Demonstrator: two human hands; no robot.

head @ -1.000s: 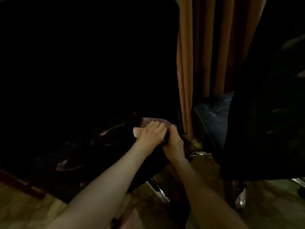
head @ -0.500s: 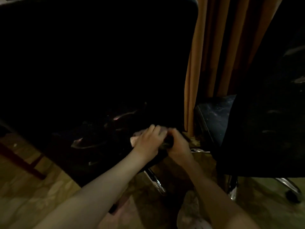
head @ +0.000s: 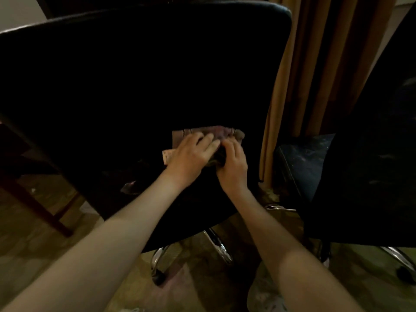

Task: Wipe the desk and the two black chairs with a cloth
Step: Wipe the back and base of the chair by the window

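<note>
**Both hands on the cloth, low on the black chair**

Far left there's a dark wooden leg (head: 36, 201) standing on the patterned floor (head: 27, 244). Next over, the black chair (head: 135, 75) fills most of the view, a big padded panel with its chrome base (head: 221, 249) poking out underneath.

The cloth (head: 211, 132), kind of pinkish-grey, sits on that panel, low down and toward its right edge. The left hand (head: 191, 154) lies flat on it, fingers pretty much straight and pressing it against the chair, and a small white tag (head: 167, 156) sticks out just left of that hand. The right hand (head: 233, 165) is right beside it, nearly touching, with its fingers curled in and the cloth's right end bunched up in its grip.

Right of the chair hangs a tan curtain (head: 315, 64). Then the second black chair (head: 371, 165) takes up the right edge, too dark to make out much.
</note>
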